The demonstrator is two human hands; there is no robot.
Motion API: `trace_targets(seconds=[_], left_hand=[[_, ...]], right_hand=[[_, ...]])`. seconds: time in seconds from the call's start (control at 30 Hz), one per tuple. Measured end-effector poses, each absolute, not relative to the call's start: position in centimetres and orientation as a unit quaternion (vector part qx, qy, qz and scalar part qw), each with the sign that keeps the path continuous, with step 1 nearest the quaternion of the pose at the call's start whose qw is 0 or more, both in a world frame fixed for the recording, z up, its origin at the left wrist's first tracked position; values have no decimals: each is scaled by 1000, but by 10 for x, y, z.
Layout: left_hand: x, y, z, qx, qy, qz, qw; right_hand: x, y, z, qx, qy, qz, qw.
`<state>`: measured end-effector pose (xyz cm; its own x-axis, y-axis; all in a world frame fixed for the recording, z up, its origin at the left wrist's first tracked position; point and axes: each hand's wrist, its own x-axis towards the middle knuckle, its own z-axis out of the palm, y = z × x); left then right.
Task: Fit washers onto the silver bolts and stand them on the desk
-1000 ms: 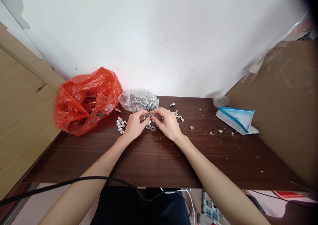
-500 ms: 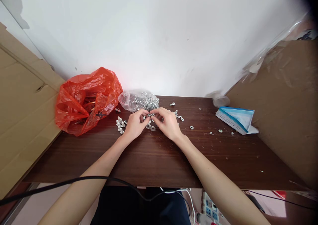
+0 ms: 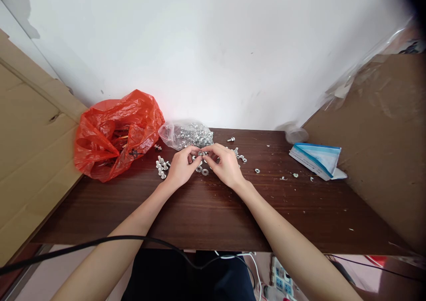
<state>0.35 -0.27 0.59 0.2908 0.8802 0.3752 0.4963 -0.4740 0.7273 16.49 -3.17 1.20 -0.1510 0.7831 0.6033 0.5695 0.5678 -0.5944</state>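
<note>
My left hand (image 3: 184,164) and my right hand (image 3: 224,164) meet fingertip to fingertip over the table. Between the left thumb and fingers is a grey metal washer (image 3: 200,153). Pinched by the right fingertips, right against it, is a small shiny metal fastener (image 3: 205,153); its exact kind is too small to tell. Loose flat washers (image 3: 205,172) lie just under the hands, partly hidden by them. A group of bolts (image 3: 161,167) stands beside the left hand. To the right of my right hand are several nuts (image 3: 244,160) and an upright bolt (image 3: 236,150).
A clear plastic bag of metal fasteners (image 3: 195,135) lies behind the hands. An open red plastic bag (image 3: 116,134) sits at the left. On the right are a blue-white packet (image 3: 316,159) and a clear round container (image 3: 296,134). Cardboard (image 3: 372,150) walls the sides of the brown table (image 3: 206,221).
The fingertips have shifted very slightly around the small metal parts. Arms and surrounding objects look the same.
</note>
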Motion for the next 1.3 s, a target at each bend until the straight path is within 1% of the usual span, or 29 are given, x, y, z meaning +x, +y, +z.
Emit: trace_targets(seconds=[0.53, 0.67, 0.97, 1.3], left_hand=[[3, -2, 2, 767, 421, 412, 253], [2, -2, 3, 767, 416, 419, 250], [4, -4, 6, 780, 416, 402, 238], [3, -7, 8, 791, 436, 371, 216]], right_hand=[[166, -32, 13, -478, -740, 116, 459], [167, -33, 13, -466, -741, 115, 471], [165, -33, 12, -446, -744, 108, 485], [165, -35, 14, -435, -760, 99, 473]])
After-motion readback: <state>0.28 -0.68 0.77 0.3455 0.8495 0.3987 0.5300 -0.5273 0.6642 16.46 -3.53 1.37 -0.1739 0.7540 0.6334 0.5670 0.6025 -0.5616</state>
